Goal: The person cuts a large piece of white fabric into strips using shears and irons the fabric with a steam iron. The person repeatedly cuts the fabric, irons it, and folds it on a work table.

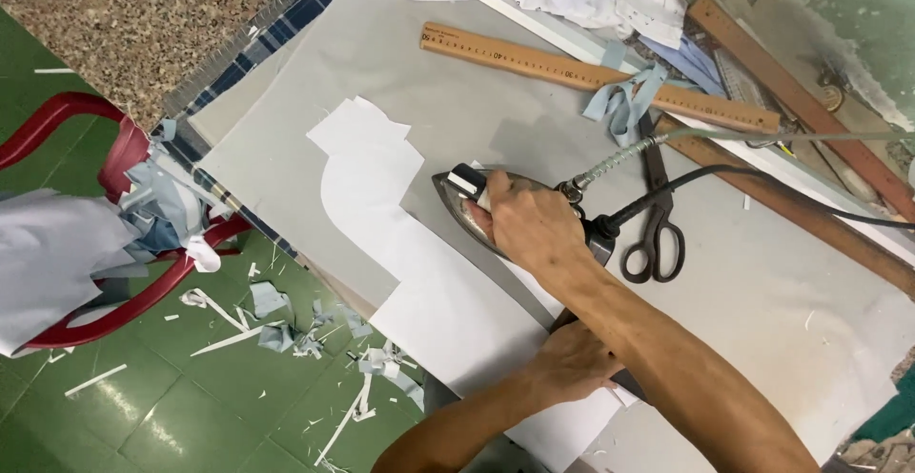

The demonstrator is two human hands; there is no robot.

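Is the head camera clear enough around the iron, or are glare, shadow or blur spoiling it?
Head view: even, soft light; the iron and right hand are sharp, throwing a faint shadow on the grey table cover. Mild glare on the green floor tiles. Wide-angle bending shows at the edges; the wooden ruler looks slightly bowed.

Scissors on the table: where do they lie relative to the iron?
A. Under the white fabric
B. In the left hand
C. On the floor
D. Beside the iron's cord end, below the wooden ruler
D: the black scissors lie flat beside the iron's cord end, below the wooden ruler, touched by neither hand.
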